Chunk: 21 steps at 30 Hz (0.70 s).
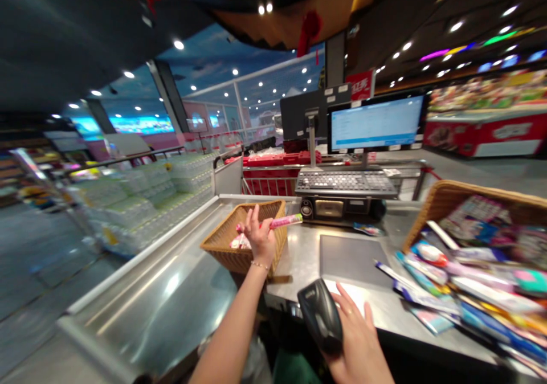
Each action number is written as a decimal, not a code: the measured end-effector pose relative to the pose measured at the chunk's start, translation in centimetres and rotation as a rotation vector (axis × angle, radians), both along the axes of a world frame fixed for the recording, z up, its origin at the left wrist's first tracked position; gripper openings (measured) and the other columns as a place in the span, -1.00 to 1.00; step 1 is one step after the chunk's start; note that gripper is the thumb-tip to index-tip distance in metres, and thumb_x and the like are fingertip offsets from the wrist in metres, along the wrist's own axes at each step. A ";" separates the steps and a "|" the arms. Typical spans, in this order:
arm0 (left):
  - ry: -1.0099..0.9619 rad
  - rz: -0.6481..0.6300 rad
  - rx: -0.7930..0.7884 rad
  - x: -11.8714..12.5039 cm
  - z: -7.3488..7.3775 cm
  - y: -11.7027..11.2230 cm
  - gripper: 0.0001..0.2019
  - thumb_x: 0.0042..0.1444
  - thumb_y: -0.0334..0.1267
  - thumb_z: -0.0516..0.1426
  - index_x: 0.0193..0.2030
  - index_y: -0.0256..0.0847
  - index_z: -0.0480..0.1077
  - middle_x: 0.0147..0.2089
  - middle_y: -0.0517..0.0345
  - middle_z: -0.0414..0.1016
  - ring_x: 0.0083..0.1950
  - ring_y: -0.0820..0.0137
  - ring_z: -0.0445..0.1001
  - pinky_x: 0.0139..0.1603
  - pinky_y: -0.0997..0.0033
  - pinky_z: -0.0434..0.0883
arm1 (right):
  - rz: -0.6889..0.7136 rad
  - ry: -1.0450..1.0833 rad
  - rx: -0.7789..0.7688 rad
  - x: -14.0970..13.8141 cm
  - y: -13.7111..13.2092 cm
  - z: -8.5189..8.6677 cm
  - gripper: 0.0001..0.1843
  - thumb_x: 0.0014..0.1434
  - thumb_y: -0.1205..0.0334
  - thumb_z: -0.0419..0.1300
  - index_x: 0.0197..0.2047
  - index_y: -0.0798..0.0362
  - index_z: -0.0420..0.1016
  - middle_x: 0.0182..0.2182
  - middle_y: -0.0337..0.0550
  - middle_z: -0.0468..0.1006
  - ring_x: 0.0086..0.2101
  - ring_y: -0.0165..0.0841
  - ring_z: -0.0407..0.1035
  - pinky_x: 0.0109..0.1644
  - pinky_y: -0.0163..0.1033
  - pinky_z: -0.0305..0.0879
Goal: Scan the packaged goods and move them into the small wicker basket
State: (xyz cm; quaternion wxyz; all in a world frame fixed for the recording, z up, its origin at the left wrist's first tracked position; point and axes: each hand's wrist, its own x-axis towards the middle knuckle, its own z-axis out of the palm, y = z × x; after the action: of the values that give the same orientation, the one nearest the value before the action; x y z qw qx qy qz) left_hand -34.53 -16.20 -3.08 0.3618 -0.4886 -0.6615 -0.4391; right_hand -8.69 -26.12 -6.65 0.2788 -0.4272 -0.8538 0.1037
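Note:
My left hand (259, 237) is closed on a long pink wrapped stick (285, 221), held over the rim of a small wicker basket (222, 247). Another pink packet lies inside that basket. My right hand (356, 338) grips a black handheld barcode scanner (320, 314) at the near edge of the steel counter (307, 258). The scanner's head points away from me, toward the counter.
A large wicker basket (444, 199) on the right spills several colourful packets across the counter. A keyboard (345, 182), a lit monitor (376, 123) and a customer display stand behind. A steel chute (162, 298) runs left, beside stacked bottled water (141, 201).

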 end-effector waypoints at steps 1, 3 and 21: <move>-0.006 0.003 0.001 -0.1 0.0 -0.1 -0.81 0.04 -0.45 0.10 -0.32 -0.11 0.49 0.32 0.02 0.25 0.39 0.13 0.06 0.37 -0.21 -0.10 | 0.002 -0.002 -0.005 0.0 0.0 0.0 -0.39 -0.04 0.38 0.03 0.13 0.04 0.38 0.16 0.05 0.39 0.29 -0.02 0.04 0.28 0.37 -0.13; -0.021 0.009 0.003 -0.3 0.1 -0.4 -0.81 0.04 -0.45 0.10 -0.32 -0.10 0.50 0.33 0.03 0.24 0.39 0.13 0.07 0.37 -0.21 -0.10 | 0.003 -0.008 -0.014 -0.1 0.0 0.1 -0.39 -0.05 0.38 0.03 0.13 0.03 0.39 0.17 0.04 0.38 0.30 -0.03 0.02 0.29 0.35 -0.15; -0.186 0.133 0.012 -2.6 0.7 -1.8 -0.82 0.03 -0.31 0.17 -0.20 -0.16 0.50 0.31 -0.13 0.22 0.35 -0.01 0.08 0.30 -0.23 0.03 | 0.020 -0.018 -0.022 -0.6 -0.2 0.6 -0.40 -0.02 0.36 0.02 0.13 0.00 0.39 0.17 0.03 0.38 0.29 -0.01 0.03 0.27 0.38 -0.11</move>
State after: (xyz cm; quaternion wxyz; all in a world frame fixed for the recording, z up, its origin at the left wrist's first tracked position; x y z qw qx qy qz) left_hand -37.16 -18.05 -2.38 0.3301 -0.3984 -0.7207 -0.4615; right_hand -9.29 -26.27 -6.08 0.2652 -0.4227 -0.8593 0.1120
